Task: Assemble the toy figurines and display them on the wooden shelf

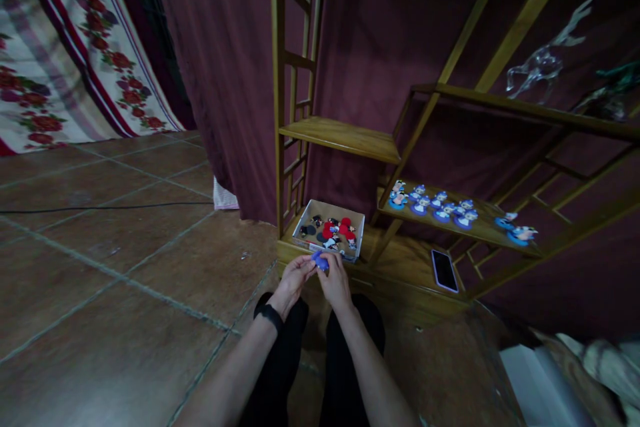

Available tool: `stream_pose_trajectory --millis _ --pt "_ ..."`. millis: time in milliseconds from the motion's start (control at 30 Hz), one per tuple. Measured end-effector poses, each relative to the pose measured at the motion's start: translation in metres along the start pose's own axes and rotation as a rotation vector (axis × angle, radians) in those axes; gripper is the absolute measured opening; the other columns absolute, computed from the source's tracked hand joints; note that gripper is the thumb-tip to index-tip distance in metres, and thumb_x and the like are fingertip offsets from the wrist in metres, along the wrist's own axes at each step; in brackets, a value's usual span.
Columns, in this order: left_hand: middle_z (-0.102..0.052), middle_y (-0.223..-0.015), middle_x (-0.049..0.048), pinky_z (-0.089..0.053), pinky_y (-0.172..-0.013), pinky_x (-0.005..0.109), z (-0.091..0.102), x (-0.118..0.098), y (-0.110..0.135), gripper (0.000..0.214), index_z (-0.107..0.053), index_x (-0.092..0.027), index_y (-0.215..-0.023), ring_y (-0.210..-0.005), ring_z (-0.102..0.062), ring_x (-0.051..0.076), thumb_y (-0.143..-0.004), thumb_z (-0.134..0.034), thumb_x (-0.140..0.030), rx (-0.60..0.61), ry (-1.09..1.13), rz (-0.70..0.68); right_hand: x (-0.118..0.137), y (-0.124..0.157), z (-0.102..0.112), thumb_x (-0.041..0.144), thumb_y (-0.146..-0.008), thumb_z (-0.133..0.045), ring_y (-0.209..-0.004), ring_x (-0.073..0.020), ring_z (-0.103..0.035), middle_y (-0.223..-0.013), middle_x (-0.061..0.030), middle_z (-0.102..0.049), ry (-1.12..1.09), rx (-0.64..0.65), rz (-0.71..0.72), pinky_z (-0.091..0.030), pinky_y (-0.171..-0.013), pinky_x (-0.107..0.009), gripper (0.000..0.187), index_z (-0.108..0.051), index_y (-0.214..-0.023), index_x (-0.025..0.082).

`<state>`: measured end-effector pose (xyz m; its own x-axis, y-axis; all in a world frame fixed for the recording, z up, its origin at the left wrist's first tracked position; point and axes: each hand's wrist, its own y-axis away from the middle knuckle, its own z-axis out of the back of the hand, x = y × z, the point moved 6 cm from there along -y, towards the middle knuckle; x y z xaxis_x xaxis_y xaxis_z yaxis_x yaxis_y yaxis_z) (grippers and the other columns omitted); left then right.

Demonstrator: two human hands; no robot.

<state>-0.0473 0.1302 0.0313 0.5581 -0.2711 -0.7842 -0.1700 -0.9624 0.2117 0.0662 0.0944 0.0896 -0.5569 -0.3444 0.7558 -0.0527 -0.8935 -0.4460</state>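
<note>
Between my two hands is a small purple figurine (321,261), held just in front of the shelf. My left hand (295,278), with a dark band on its wrist, pinches it from the left. From the right, the fingers of my right hand (335,282) close around it; they cover part of it, so its shape is not clear. Right behind my hands a shallow cardboard box (306,246) rests on the low shelf. Several small red, black and white figurines (345,229) lie jumbled inside.
Several purple-and-white figurines (443,211) and a few blue-based ones (523,234) stand on the middle shelf (490,233). A phone (444,271) lies on the lower board. Higher up stands a clear glass animal (540,63). A white box (537,380) is at lower right.
</note>
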Motion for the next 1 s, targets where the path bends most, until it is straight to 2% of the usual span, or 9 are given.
stream_pose_trajectory --millis 167,333,500,600,667,733,867,1000 --pt "-0.069 -0.073 0.0049 -0.049 -0.074 0.025 -0.002 -0.001 0.003 0.027 -0.065 -0.012 -0.077 -0.068 -0.063 0.012 -0.054 -0.077 -0.017 -0.033 0.011 -0.051 0.006 0.001 -0.002 0.016 -0.078 -0.045 -0.099 -0.0183 -0.052 -0.103 -0.0052 -0.053 0.014 -0.011 0.019 -0.042 -0.088 -0.032 0.026 -0.051 -0.103 0.024" --pt "-0.068 -0.07 0.004 -0.049 -0.071 0.024 -0.001 0.001 0.006 0.025 -0.065 -0.012 -0.076 -0.064 -0.062 0.012 -0.056 -0.076 -0.02 -0.1 0.019 -0.086 -0.005 -0.001 -0.006 0.019 -0.078 -0.047 -0.095 -0.0195 -0.054 -0.099 -0.0055 -0.056 0.041 -0.034 -0.014 -0.043 -0.086 -0.033 0.023 -0.055 -0.1 0.023" --pt "-0.067 -0.066 0.0043 -0.049 -0.065 0.024 0.001 0.007 0.002 0.02 -0.064 -0.011 -0.069 -0.059 -0.061 0.012 -0.056 -0.076 -0.02 -0.119 -0.043 -0.054 -0.016 -0.004 -0.011 0.019 -0.076 -0.047 -0.092 -0.0209 -0.056 -0.096 -0.0066 -0.059 0.074 -0.021 -0.074 -0.044 -0.083 -0.034 0.022 -0.058 -0.096 0.021" --pt "-0.065 -0.062 0.003 -0.05 -0.062 0.023 0.004 0.009 0.0 0.014 -0.062 -0.011 -0.067 -0.056 -0.06 0.01 -0.063 -0.072 -0.019 -0.144 -0.035 -0.015 -0.022 -0.004 -0.016 0.018 -0.074 -0.051 -0.09 -0.0196 -0.058 -0.102 -0.0069 -0.058 -0.028 -0.003 -0.095 -0.046 -0.081 -0.033 0.03 -0.056 -0.103 0.021" --pt "-0.065 -0.062 0.0027 -0.05 -0.059 0.021 0.006 0.009 0.0 0.009 -0.06 -0.011 -0.067 -0.054 -0.06 0.009 -0.068 -0.067 -0.017 -0.162 0.02 0.024 -0.029 -0.002 -0.02 0.018 -0.072 -0.052 -0.082 -0.0166 -0.06 -0.102 -0.006 -0.059 -0.172 0.007 -0.136 -0.049 -0.074 -0.03 0.041 -0.05 -0.113 0.022" --pt "-0.065 -0.064 0.004 -0.051 -0.057 0.02 0.008 0.01 0.001 0.007 -0.059 -0.011 -0.07 -0.054 -0.061 0.009 -0.073 -0.063 -0.016 -0.166 0.072 0.078 -0.038 -0.001 -0.02 0.019 -0.073 -0.051 -0.075 -0.0144 -0.061 -0.098 -0.0047 -0.061 -0.295 -0.024 -0.199 -0.05 -0.07 -0.028 0.043 -0.048 -0.116 0.022" --pt "-0.066 -0.066 0.0068 -0.052 -0.056 0.018 0.011 0.011 0.001 0.008 -0.059 -0.01 -0.075 -0.056 -0.063 0.01 -0.078 -0.058 -0.018 -0.155 0.07 0.144 -0.054 0.001 -0.019 0.025 -0.073 -0.049 -0.081 -0.0166 -0.06 -0.091 -0.0024 -0.065 -0.361 -0.085 -0.289 -0.049 -0.072 -0.03 0.027 -0.061 -0.096 0.021" --pt "-0.066 -0.065 0.0039 -0.052 -0.054 0.019 0.01 0.012 0.0 0.007 -0.058 -0.013 -0.083 -0.052 -0.062 0.01 -0.077 -0.058 -0.016 -0.127 0.018 0.101 -0.059 0.0 -0.023 0.028 -0.072 -0.05 -0.081 -0.0186 -0.061 -0.083 -0.0008 -0.067 -0.351 -0.054 -0.316 -0.049 -0.07 -0.03 0.02 -0.065 -0.084 0.022"
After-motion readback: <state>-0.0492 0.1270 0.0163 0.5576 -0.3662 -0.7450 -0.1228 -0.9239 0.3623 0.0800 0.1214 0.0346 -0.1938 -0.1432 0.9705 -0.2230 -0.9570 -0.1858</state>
